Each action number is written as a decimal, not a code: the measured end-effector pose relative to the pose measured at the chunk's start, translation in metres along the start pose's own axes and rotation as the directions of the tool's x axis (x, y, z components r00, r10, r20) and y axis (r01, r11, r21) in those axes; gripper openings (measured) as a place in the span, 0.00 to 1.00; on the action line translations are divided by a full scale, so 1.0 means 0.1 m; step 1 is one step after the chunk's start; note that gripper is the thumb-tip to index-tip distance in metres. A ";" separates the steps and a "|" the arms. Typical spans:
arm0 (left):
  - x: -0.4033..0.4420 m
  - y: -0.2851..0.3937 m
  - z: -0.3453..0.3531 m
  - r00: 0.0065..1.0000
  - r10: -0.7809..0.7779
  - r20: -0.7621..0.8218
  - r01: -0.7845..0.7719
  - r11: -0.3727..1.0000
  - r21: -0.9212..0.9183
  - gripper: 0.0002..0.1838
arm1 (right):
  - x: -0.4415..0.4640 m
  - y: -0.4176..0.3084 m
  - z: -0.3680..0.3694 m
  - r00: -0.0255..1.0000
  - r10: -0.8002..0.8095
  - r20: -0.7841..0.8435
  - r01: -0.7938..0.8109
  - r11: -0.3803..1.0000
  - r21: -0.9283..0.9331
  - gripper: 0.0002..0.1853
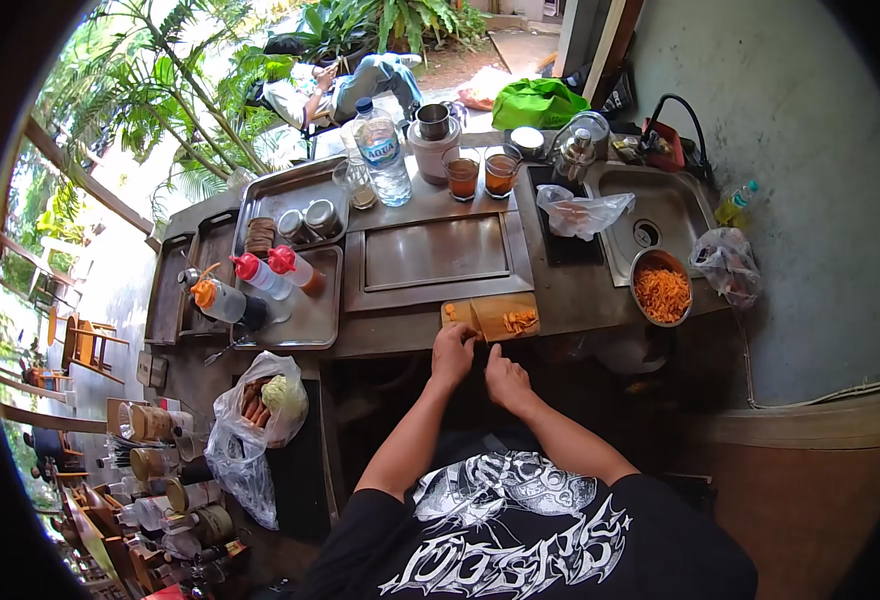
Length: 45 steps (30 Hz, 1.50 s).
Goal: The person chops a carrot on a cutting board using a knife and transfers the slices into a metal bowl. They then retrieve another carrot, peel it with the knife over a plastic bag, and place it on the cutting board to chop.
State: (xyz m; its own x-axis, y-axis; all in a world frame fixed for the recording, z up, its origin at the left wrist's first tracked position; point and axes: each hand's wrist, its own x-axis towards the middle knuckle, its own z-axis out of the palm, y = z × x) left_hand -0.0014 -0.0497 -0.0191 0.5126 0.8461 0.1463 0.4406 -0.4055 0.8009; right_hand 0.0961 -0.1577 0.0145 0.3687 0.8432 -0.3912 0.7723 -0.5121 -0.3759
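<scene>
A small wooden cutting board [500, 310] lies at the counter's front edge, with cut orange carrot pieces [520, 321] on its right half. My left hand [453, 354] is closed at the board's lower left; what its fingers hold is too small to name. Beside it, my right hand [508, 378] is wrapped round a knife, whose thin blade [479, 322] points up across the board between the two parts. Right of the board, a metal bowl [663, 322] holds shredded carrot [663, 292].
Behind the board is a metal panel [438, 252]; a sink [695, 205] is at right. Squeeze bottles [222, 300] stand on a tray [325, 325] at left. Plastic bag [295, 425] with vegetables sits lower left. Glasses [501, 176] stand behind. A person [360, 90] reclines outside.
</scene>
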 end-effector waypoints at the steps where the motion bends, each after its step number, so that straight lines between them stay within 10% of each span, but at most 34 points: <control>1: 0.00 0.01 0.00 0.999 -0.030 0.012 0.030 1.000 -0.008 0.03 | 0.02 0.03 0.02 1.000 -0.018 -0.008 0.018 1.000 0.007 0.19; 45: -0.06 -0.03 0.02 1.000 -0.009 0.004 0.009 0.998 -0.067 0.05 | 0.07 -0.17 -0.07 0.996 0.032 0.083 -0.028 0.998 -0.048 0.26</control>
State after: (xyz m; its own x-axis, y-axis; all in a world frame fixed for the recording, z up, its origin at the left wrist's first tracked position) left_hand -0.0051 -0.0544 -0.0237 0.5114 0.8483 0.1371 0.3945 -0.3735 0.8395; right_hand 0.0892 -0.1414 0.0242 0.3492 0.8098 -0.4714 0.7853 -0.5274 -0.3243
